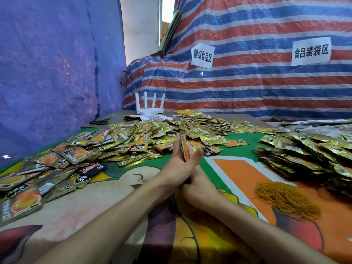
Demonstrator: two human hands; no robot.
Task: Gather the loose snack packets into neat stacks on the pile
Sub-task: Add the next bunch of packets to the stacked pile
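Note:
My left hand [180,161] holds a small stack of snack packets [184,147] on edge, pinched between its fingers and thumb above the table's middle. My right hand [198,187] lies just below and behind the left wrist, touching it; its fingers are hidden, so its hold is unclear. A wide heap of loose gold and orange packets [133,138] spreads across the left and far side of the table. At the right lies a pile of neater, layered packet stacks [304,155].
A bundle of yellow rubber bands [285,199] lies on the printed cloth [238,172] to the right of my hands. A white router [149,109], papers [152,117] and black scissors [99,121] sit at the back. Tarpaulin walls [247,88] close in the left and the back.

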